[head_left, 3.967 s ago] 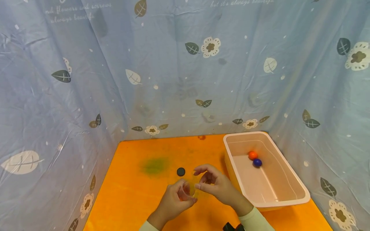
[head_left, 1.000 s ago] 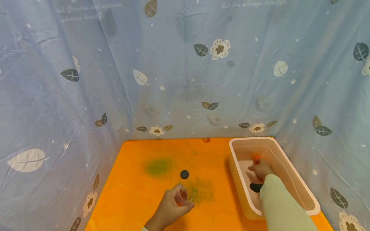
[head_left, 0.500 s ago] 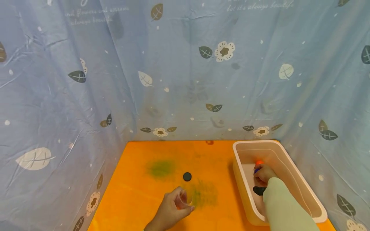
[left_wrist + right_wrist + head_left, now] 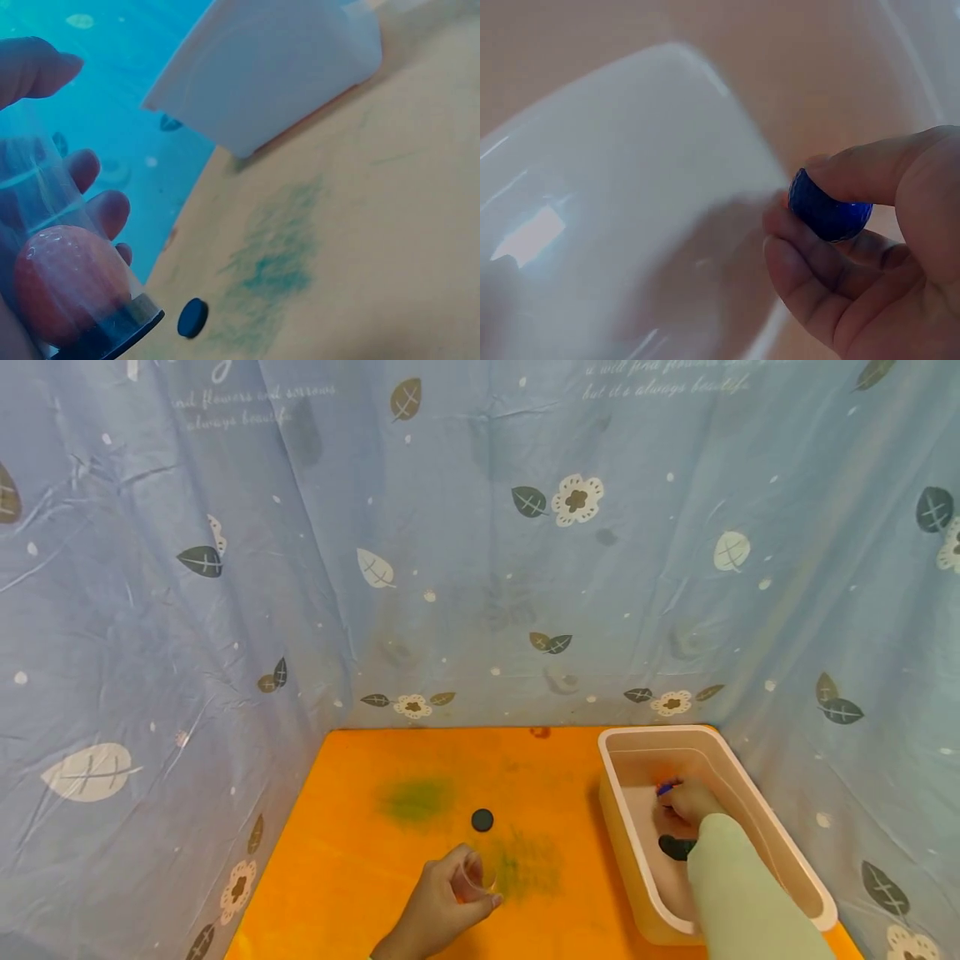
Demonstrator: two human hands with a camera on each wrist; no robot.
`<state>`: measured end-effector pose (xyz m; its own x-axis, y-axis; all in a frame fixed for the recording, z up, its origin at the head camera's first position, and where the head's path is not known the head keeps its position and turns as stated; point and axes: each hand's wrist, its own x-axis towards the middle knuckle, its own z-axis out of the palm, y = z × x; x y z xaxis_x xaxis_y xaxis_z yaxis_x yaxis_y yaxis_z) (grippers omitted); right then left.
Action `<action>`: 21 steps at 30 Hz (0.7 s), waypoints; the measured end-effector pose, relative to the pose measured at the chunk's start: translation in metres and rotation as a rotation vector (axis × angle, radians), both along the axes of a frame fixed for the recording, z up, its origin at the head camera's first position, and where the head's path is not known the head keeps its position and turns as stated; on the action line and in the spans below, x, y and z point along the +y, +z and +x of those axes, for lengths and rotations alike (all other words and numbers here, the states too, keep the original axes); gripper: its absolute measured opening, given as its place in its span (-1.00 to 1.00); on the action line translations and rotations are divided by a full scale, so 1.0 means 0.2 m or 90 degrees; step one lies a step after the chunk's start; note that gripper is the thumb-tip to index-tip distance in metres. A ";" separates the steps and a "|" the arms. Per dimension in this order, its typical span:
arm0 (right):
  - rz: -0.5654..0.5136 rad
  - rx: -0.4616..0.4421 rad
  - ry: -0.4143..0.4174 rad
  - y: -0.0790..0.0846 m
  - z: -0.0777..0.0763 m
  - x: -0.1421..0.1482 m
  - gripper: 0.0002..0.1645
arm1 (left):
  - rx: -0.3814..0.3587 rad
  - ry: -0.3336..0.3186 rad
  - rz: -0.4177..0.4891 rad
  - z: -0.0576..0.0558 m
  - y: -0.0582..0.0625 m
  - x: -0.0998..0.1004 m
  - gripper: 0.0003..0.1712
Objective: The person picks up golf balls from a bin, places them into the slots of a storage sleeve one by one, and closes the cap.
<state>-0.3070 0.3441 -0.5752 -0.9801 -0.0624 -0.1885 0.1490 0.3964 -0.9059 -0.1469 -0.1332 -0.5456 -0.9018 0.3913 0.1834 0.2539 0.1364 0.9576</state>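
Note:
My left hand [image 4: 442,897] grips a clear plastic tube [image 4: 472,870] above the orange table. In the left wrist view, an orange-red ball [image 4: 67,281] sits inside the tube, close to its black end [image 4: 112,334]. My right hand [image 4: 690,802] reaches down into a pale pink bin [image 4: 626,852]. Between thumb and fingers it pinches a shiny blue ball [image 4: 829,211]. An orange ball [image 4: 664,773] in the bin is mostly hidden behind that hand. A small black disc [image 4: 482,820] lies on the table just beyond the left hand.
The bin's high rim [image 4: 806,877] stands around the right forearm. A blue patterned curtain [image 4: 450,568] encloses the back and sides of the table [image 4: 360,860]. Green smudges [image 4: 416,799] mark the tabletop. A black wrist camera [image 4: 675,847] hangs below the right wrist.
My right hand has left the tube, gone right into the bin and taken hold of the blue ball. The left hand keeps holding the tube in about the same place.

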 end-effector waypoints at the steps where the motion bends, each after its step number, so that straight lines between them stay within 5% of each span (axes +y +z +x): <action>1: 0.008 0.005 -0.005 0.02 0.00 0.00 -0.88 | 0.003 -0.002 0.000 0.00 0.00 0.00 -0.70; 7: -0.023 0.014 -0.060 0.20 0.01 -0.07 -0.48 | 0.005 -0.015 0.002 0.01 0.01 0.02 -0.68; 13: 0.004 0.076 -0.072 0.32 0.05 -0.14 -0.43 | -0.014 -0.018 -0.005 0.01 0.00 0.02 -0.65; 21: -0.069 0.111 -0.053 0.50 0.19 -0.32 -0.34 | -0.016 -0.019 -0.013 0.00 -0.01 0.04 -0.63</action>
